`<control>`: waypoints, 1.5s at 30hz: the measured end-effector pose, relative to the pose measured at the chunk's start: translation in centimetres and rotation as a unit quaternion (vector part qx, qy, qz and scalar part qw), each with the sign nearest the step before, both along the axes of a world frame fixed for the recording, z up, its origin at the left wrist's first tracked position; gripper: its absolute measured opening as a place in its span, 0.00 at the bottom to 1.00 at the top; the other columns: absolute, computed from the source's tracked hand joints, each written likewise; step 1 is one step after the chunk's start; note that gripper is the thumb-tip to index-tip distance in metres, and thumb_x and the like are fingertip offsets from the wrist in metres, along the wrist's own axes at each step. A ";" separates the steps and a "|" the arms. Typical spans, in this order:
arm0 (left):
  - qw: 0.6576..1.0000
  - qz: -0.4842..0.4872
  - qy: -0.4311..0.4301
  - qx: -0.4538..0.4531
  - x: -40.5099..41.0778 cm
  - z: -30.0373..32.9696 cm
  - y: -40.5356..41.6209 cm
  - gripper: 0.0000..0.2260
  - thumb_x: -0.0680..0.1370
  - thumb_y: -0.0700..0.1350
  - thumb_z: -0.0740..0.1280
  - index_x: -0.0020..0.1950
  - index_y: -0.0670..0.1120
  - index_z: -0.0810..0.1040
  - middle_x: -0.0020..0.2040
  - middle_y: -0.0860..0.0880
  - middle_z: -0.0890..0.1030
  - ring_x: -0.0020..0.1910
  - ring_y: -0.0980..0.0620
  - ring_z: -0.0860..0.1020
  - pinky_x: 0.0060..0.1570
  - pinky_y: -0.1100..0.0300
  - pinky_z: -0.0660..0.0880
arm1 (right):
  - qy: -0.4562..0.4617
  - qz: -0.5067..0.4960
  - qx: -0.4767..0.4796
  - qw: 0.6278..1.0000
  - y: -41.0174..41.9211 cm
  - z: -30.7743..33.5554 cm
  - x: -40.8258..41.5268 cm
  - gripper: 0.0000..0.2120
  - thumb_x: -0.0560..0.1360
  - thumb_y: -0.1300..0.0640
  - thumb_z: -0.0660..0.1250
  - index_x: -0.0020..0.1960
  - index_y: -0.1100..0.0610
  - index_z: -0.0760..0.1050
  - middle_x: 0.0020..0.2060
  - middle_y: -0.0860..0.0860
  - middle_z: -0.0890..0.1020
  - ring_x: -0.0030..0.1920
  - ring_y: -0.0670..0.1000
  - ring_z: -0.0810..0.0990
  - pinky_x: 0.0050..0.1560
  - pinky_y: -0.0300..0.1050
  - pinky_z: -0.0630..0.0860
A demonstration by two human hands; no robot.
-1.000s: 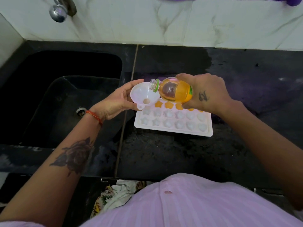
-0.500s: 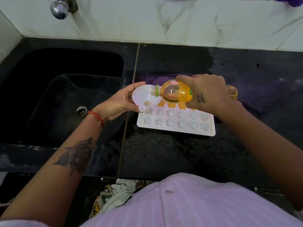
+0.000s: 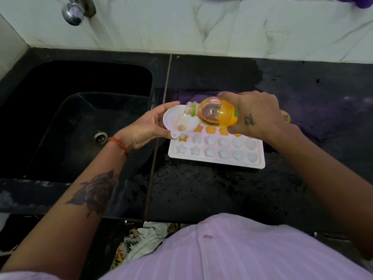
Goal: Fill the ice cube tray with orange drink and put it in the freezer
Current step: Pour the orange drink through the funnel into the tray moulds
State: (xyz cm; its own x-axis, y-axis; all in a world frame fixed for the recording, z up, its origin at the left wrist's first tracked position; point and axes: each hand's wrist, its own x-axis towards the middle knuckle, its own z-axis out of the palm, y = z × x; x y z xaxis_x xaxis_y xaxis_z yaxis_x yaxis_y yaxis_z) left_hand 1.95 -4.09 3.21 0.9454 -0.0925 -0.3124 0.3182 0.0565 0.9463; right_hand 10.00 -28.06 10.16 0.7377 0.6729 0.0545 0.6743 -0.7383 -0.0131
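A white ice cube tray point(image 3: 217, 161) with star and heart moulds lies on the black counter. Its far row holds orange drink; the two near rows look white. My left hand point(image 3: 145, 126) holds a white funnel point(image 3: 177, 123) over the tray's far left corner. My right hand point(image 3: 256, 114) grips a small bottle of orange drink point(image 3: 219, 114), tipped on its side with its open neck over the funnel's bowl. Part of the tray's far edge is hidden behind the bottle and my right hand.
A black sink point(image 3: 80, 126) with a drain point(image 3: 100, 137) lies to the left of the tray. A chrome tap point(image 3: 73, 10) juts from the marble wall above it. A purple cloth point(image 3: 314, 118) lies behind the tray. The counter's front edge runs just before my body.
The bottle's neck has come down and left over the funnel's bowl. My left hand and the funnel shifted slightly with it. The tray has not moved on the counter.
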 end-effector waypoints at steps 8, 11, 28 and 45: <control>1.000 -0.004 -0.011 -0.005 0.4 0.6 -0.3 0.39 0.61 0.30 0.72 0.69 0.52 0.69 0.65 0.50 0.74 0.61 0.50 0.77 0.49 0.57 0.80 | 0.031 -0.020 0.037 0.999 -1.0 0.1 -0.2 0.32 0.65 0.47 0.74 0.66 0.43 0.66 0.49 0.51 0.82 0.49 0.57 0.79 0.44 0.46 0.71; 1.000 -0.016 -0.011 -0.002 0.7 0.7 -0.8 0.38 0.65 0.27 0.72 0.71 0.50 0.67 0.65 0.49 0.73 0.63 0.49 0.76 0.51 0.55 0.80 | 0.025 -0.023 0.037 0.999 -1.7 0.1 -0.3 0.32 0.66 0.47 0.74 0.66 0.43 0.65 0.49 0.51 0.82 0.49 0.57 0.79 0.42 0.44 0.69; 0.999 -0.042 0.012 0.007 1.5 -0.2 -2.7 0.38 0.67 0.23 0.68 0.71 0.52 0.67 0.66 0.50 0.73 0.55 0.57 0.80 0.50 0.59 0.79 | -0.058 -0.026 -0.015 0.998 -3.9 -0.3 -0.4 0.30 0.70 0.50 0.70 0.69 0.44 0.63 0.51 0.53 0.81 0.50 0.58 0.78 0.40 0.44 0.62; 0.999 -0.047 -0.001 -0.006 1.7 0.1 -2.5 0.40 0.63 0.27 0.72 0.71 0.52 0.68 0.64 0.50 0.74 0.58 0.52 0.79 0.49 0.56 0.80 | 0.038 -0.061 0.027 0.997 -4.3 0.4 -0.9 0.35 0.66 0.47 0.75 0.69 0.45 0.64 0.54 0.53 0.80 0.54 0.58 0.77 0.44 0.43 0.64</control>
